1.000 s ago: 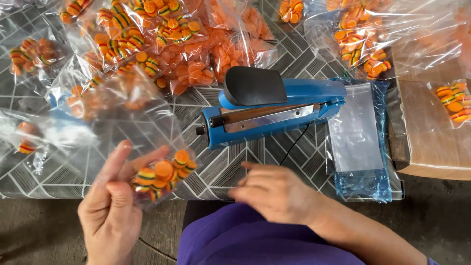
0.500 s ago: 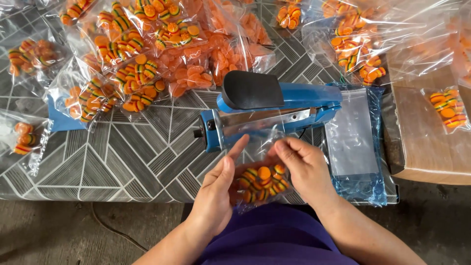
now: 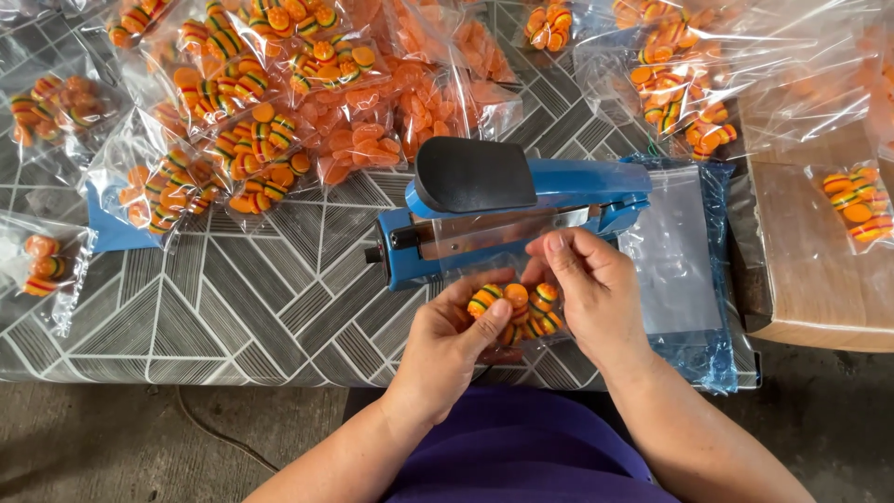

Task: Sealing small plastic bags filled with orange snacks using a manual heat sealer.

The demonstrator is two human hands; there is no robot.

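Both hands hold one small clear plastic bag point(image 3: 517, 307) filled with several orange striped burger-shaped pieces. My left hand point(image 3: 445, 349) grips its lower left side, thumb on the pieces. My right hand point(image 3: 591, 293) pinches the bag's upper right edge. The bag's open top lies against the jaw of a blue heat sealer point(image 3: 507, 210) with a black press handle, just beyond my fingers. The sealer's jaw stands open.
Many filled clear bags point(image 3: 251, 102) of orange pieces lie heaped across the far table point(image 3: 242, 307), which has a grey geometric cover. A stack of empty clear bags point(image 3: 675, 270) sits right of the sealer. A cardboard box point(image 3: 819, 270) stands at the right edge.
My left hand carried the bag from the table's left front to the sealer, my right hand took its other side, and the bag's top has moved up to the sealer's jaw.
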